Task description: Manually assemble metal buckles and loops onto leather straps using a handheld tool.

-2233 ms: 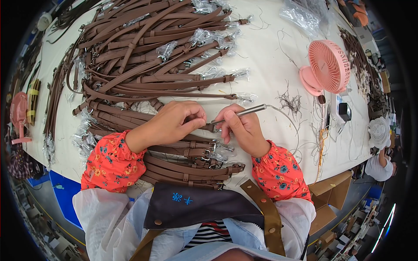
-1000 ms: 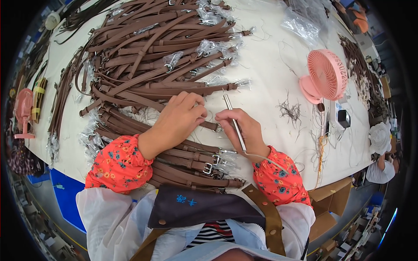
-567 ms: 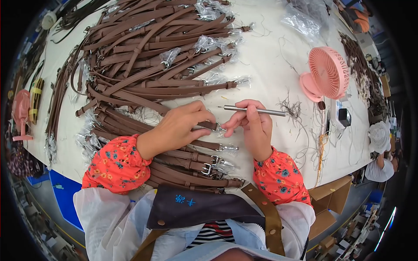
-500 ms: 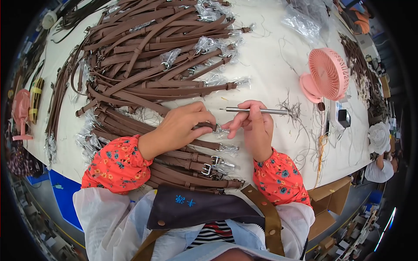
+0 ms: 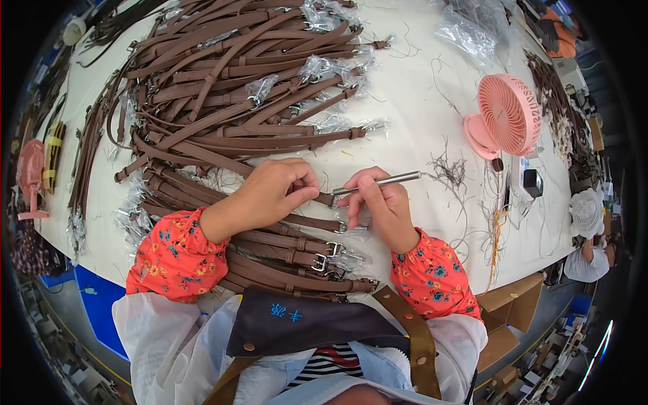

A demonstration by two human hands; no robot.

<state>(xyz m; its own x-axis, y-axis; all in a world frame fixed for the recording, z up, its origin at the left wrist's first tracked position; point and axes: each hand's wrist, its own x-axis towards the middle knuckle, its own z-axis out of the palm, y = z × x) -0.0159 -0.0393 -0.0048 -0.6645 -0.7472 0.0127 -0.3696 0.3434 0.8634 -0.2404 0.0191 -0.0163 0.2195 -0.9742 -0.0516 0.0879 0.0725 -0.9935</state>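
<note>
My right hand [image 5: 383, 206] grips a slim, silvery pen-shaped tool [image 5: 399, 179], its narrow end pointing left toward a strap end. My left hand [image 5: 273, 192] has its thumb and fingers pinched together just over a brown leather strap [image 5: 327, 200] with a metal fitting at its tip. Whatever the left fingers pinch, if anything, is too small or hidden to make out. The right fingertips are close to that fitting; whether they touch it I cannot tell. Below both hands lie more brown straps [image 5: 290, 258] with metal buckles [image 5: 335, 250], some in clear plastic wrap.
A big heap of brown straps [image 5: 223, 81] covers the far left of the white table [image 5: 398, 101]. On the right stand a pink fan [image 5: 506, 115] and a tangle of dark thread scraps [image 5: 451, 169]. Clear plastic bags [image 5: 466, 34] lie far right; a cardboard box [image 5: 513, 304] is below the table edge.
My left hand has shifted slightly left, and the strap end now shows past its fingers. My right hand has tipped the tool so its narrow end is lower, near the strap fitting.
</note>
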